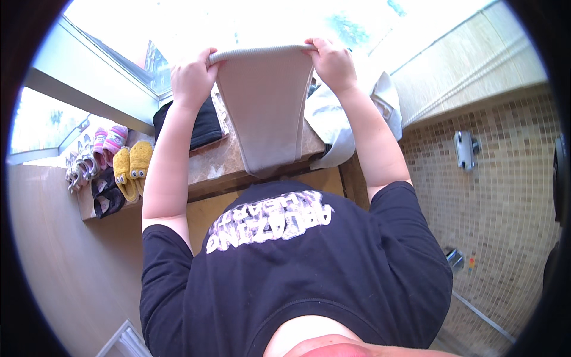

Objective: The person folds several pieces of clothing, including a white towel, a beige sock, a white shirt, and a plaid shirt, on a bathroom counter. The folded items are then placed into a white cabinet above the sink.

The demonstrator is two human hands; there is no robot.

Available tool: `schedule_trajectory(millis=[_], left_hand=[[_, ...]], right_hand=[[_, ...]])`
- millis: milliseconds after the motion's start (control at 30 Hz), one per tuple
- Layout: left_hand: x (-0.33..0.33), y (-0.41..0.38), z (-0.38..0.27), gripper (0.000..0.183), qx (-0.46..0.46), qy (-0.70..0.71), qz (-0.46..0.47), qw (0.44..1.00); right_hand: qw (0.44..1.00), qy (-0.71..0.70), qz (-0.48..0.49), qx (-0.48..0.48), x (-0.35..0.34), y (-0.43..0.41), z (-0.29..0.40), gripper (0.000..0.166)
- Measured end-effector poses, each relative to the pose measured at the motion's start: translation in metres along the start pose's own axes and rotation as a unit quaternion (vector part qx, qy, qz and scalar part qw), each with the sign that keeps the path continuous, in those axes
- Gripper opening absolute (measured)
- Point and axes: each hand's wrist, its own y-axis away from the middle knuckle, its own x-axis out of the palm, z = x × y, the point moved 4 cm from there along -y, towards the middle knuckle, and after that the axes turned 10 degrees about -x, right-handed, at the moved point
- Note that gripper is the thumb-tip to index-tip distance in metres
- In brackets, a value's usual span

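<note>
A pale grey fabric piece (pixel 267 102) with a ribbed band along its top edge hangs stretched between my two hands. My left hand (pixel 192 82) pinches the band at its left corner. At the other corner, my right hand (pixel 332 62) grips the same band with thumb and fingers. The cloth narrows downward, and its lower end hangs past the front edge of a brown stone ledge (pixel 214 168). Folded black cloth (pixel 206 125) lies on the ledge behind my left forearm. Beside my right forearm is a rumpled white cloth (pixel 332 118), partly covered by the arm.
Yellow slippers (pixel 134 165), pink-striped shoes (pixel 109 142), black sandals (pixel 107 194) and several pale shoes (pixel 82 163) stand on the ledge's left end. Bright windows (pixel 267 22) rise behind. To the right, a mosaic-tiled wall (pixel 419 192) carries a metal fixture (pixel 465 150).
</note>
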Motion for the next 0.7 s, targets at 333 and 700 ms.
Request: schedule_trajectory(millis=[333,700], left_hand=[[0.039,-0.004,0.009,0.025,0.028,-0.013,0.009,0.999],[0.059,0.154,0.005,0.027,0.094,0.085,0.439,0.889]], right_hand=[[0.993,-0.118,-0.010,0.008,0.049,0.005,-0.041,0.022],[0.873,-0.293,0.382,0.070,0.057,0.182,0.023,0.039]])
